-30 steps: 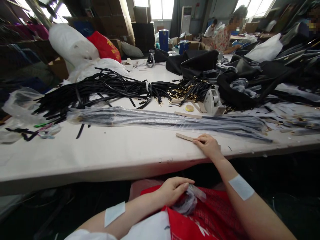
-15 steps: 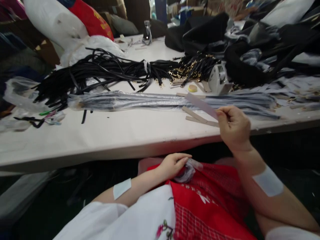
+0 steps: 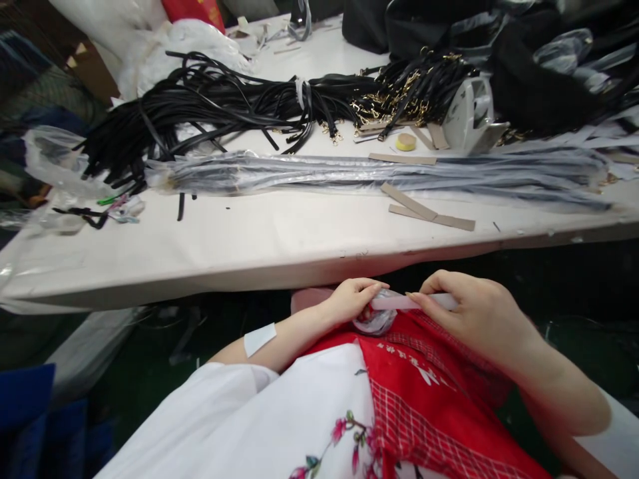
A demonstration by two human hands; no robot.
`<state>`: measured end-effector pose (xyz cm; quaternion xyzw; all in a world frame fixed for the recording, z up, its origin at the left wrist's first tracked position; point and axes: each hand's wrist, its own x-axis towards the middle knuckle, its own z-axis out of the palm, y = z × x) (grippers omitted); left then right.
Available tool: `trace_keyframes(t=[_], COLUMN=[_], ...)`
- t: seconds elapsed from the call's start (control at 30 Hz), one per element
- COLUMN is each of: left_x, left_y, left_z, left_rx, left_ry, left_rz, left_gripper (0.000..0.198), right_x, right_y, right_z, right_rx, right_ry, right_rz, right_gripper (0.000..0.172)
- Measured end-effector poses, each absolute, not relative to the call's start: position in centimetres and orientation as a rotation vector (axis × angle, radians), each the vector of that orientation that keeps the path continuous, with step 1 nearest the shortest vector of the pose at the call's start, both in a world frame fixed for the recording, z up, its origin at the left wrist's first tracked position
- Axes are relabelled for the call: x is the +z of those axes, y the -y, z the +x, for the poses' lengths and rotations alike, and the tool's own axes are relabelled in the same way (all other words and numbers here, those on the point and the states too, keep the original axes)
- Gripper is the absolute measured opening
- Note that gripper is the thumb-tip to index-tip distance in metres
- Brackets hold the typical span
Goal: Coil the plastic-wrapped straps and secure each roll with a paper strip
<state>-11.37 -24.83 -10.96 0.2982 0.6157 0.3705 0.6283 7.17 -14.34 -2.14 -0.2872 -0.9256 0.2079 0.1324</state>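
- Clear, crumpled plastic, a bunched wrapping point(image 3: 375, 324), sits in the person's lap against a red apron point(image 3: 449, 399).
- The left hand point(image 3: 349, 301) lies over this wrapping, its fingers curled and thumb drawn close to them, taking hold of the plastic; some fingertips are hidden, so how tightly they press cannot be told.
- The right hand point(image 3: 474, 313) is nearly closed, with thumb and forefinger pinching a pale strip point(image 3: 392, 303).
- The pale strip runs flat between the two hands just above the lap, in front of the table edge; one end reaches the left fingertips and the wrapping, the other shows past the right thumb. Whether the left fingers grip it too cannot be told.
- A pale patch point(image 3: 259, 340) is stuck to the left forearm.
- On the white table point(image 3: 239, 233), near its front edge, two brown strips point(image 3: 432, 217) lie with one overlapping the other.
- Behind them stretches a long plastic-wrapped bundle point(image 3: 299, 174), with another brown strip point(image 3: 402, 159) resting along it.
- Farther back, loose black straps point(image 3: 214, 100) are gathered by a white tie point(image 3: 300, 93), with gold-coloured clasps point(image 3: 409, 110) towards their right end.
- A yellow roll point(image 3: 406, 142) lies near a whitish dispenser point(image 3: 466, 113), beside dark material point(image 3: 539, 86).
- To the far left, a clear bag point(image 3: 60, 159) slumps beside the straps.
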Motion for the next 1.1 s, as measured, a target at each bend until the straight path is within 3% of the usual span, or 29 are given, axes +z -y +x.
trace_keyframes(t=[0.33,0.67,0.87,1.1], left_x=[-10.9,-10.2,-10.4,-11.0], left_y=[25.2,25.0,25.0,25.1], left_z=[-11.3,-11.4,-11.3,-11.5], left_rx=[0.742,0.790,0.842,0.759], left_ry=[-1.507,-1.555,-1.447,-1.448], left_rz=[0.909,1.102,0.989,0.793], left_gripper=[0.047,0.037,0.041,0.045], right_x=[-2.4,-3.7,-5.6,-3.6], right_y=[16.2,18.2,16.7,16.7], right_z=[6.1,5.0,5.3,7.0], right_rx=[0.409,0.473,0.309,0.302], right_ry=[2.836,2.822,2.804,2.728], right_rz=[-0.622,-0.596,-0.753,-0.692], right_gripper=[0.018,0.020,0.020,0.027])
